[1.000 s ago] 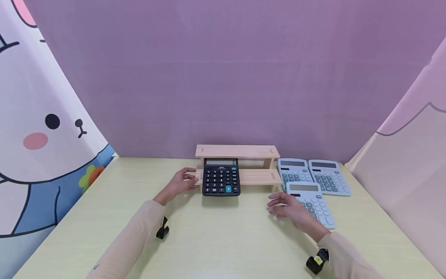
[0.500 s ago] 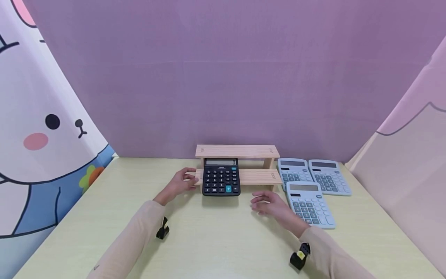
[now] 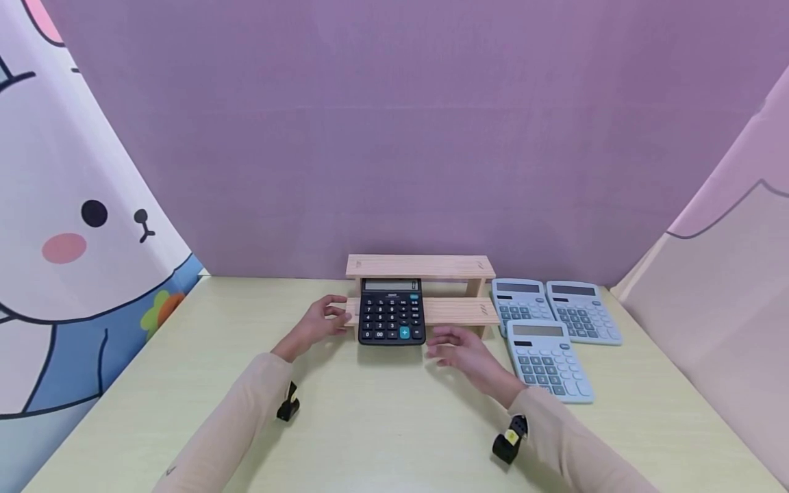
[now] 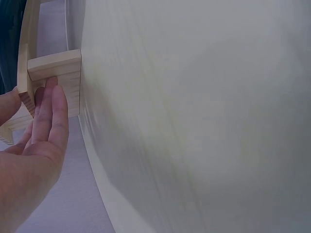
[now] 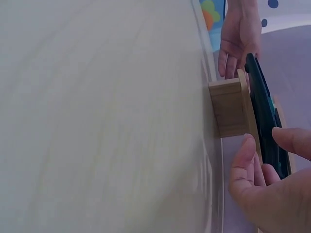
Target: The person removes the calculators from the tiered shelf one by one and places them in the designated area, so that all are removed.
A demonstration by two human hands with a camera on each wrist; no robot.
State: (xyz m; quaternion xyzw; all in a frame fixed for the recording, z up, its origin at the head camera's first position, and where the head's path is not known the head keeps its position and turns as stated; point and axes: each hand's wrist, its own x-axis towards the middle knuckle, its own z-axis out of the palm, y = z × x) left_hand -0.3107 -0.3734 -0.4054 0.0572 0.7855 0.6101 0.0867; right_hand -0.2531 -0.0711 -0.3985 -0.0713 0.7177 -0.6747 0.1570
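A black calculator [image 3: 391, 315] leans on the left part of a two-tier wooden rack [image 3: 462, 311], its display toward the upper plank. My left hand [image 3: 316, 325] pinches the left end of the lower plank. In the left wrist view, the thumb [image 4: 8, 106] lies on the plank's upper side and the fingers [image 4: 46, 119] reach underneath. At the calculator's lower right edge is my right hand [image 3: 465, 359], fingers loosely bent and thumb apart. The right wrist view has the calculator [image 5: 265, 114] edge-on between that thumb and those fingers, with the gap not closed.
Three pale blue calculators lie right of the rack: one at the back left [image 3: 520, 301], one at the back right [image 3: 582, 311], one in front [image 3: 548, 363]. A purple cloth [image 3: 394, 137] rises behind the pale table [image 3: 370, 431].
My right hand has moved left, away from the front blue calculator, to the black calculator's right edge. My left hand, the rack and the calculators have stayed put.
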